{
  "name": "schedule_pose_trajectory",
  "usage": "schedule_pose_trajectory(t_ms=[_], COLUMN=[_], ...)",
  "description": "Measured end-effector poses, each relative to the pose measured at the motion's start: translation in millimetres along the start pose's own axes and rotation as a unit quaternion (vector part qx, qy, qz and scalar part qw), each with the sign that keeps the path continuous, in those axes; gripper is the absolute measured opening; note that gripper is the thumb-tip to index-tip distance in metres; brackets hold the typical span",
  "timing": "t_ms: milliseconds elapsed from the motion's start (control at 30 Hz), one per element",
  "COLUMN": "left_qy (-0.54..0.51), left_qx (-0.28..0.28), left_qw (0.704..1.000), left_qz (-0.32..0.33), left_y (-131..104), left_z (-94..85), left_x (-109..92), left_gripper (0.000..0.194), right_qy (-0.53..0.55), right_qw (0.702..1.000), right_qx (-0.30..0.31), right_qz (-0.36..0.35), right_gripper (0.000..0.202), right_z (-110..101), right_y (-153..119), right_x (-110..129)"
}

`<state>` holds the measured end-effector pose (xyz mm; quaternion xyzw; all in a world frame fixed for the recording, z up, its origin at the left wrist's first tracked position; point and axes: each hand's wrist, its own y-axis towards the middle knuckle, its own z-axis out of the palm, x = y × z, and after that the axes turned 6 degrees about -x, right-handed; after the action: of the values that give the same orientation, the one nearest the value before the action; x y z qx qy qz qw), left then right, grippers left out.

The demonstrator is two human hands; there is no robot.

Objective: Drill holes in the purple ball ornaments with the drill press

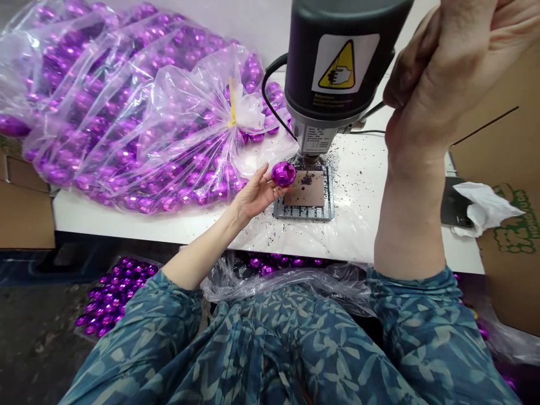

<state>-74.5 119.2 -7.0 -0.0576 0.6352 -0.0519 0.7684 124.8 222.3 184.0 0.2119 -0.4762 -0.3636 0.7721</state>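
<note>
My left hand (262,191) is closed on a shiny purple faceted ball (283,174), holding it by its left side. It hovers at the left edge of a brown board (312,190), which lies on the slotted metal base plate (329,213) of a small drill press (337,62). The machine's lower end is just above the board. At the upper right, my right hand (447,62) is raised with curled fingers around the drill press lever (373,110); the lever's far end is hidden inside the hand. Dark shavings are scattered over the board and around the plate.
A large clear bag (126,112) of purple balls, tied with yellow, fills the table's left side. More balls sit in plastic (287,261) below the table edge and in a tray (118,292) at lower left. Crumpled tissue (485,205) and a cardboard box (502,152) stand at right.
</note>
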Motion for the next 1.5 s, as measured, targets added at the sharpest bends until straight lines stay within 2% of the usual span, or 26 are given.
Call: schedule_pose_trajectory(t_ms=[133,267,467,667,733,933,1033,1167,1300,1400,1500], left_qy=[0.043,0.091,0.122,0.168,0.183,0.279,0.317,0.32,0.299,0.286,0.28], left_qx=[-0.034,-0.054,-0.021,-0.036,-0.042,-0.073,-0.086,-0.082,-0.074,-0.078,-0.08], left_qw=[0.998,0.992,0.989,0.979,0.975,0.938,0.918,0.918,0.926,0.932,0.935], left_qz=[0.019,0.065,0.081,0.109,0.12,0.19,0.223,0.221,0.217,0.21,0.203], left_y=[3.9,9.9,24.3,35.0,35.0,25.0,21.4,21.7,24.2,25.8,26.4], left_z=[3.5,7.3,11.7,15.4,19.3,36.8,42.6,44.2,42.8,42.3,42.3], left_x=[6.7,13.9,24.5,32.5,34.1,37.8,39.5,43.0,47.6,49.9,50.3], left_gripper=[0.043,0.056,0.056,0.052,0.053,0.054,0.053,0.055,0.056,0.058,0.058], right_qy=[-0.011,-0.042,-0.061,-0.018,-0.017,-0.042,0.0,0.053,-0.009,-0.06,-0.092], right_qw=[1.0,0.999,0.997,1.0,1.0,0.998,0.999,0.998,0.998,0.994,0.989], right_qx=[-0.001,0.018,0.029,-0.005,0.002,0.03,0.028,0.017,0.031,0.012,-0.011], right_qz=[0.002,0.014,0.025,-0.007,0.0,0.024,0.026,-0.013,-0.047,-0.094,-0.117], right_gripper=[0.052,0.053,0.048,0.051,0.053,0.05,0.052,0.068,0.068,0.062,0.068], right_z=[0.3,0.6,-1.6,0.7,0.2,-5.1,-4.6,-4.4,-10.2,-15.9,-21.7], right_y=[-3.6,-5.7,-5.9,-3.5,-4.8,-8.3,-6.5,-6.3,-16.6,-31.8,-49.8], right_x=[6.1,12.2,15.8,3.1,4.6,17.3,13.2,4.2,5.8,11.2,16.1])
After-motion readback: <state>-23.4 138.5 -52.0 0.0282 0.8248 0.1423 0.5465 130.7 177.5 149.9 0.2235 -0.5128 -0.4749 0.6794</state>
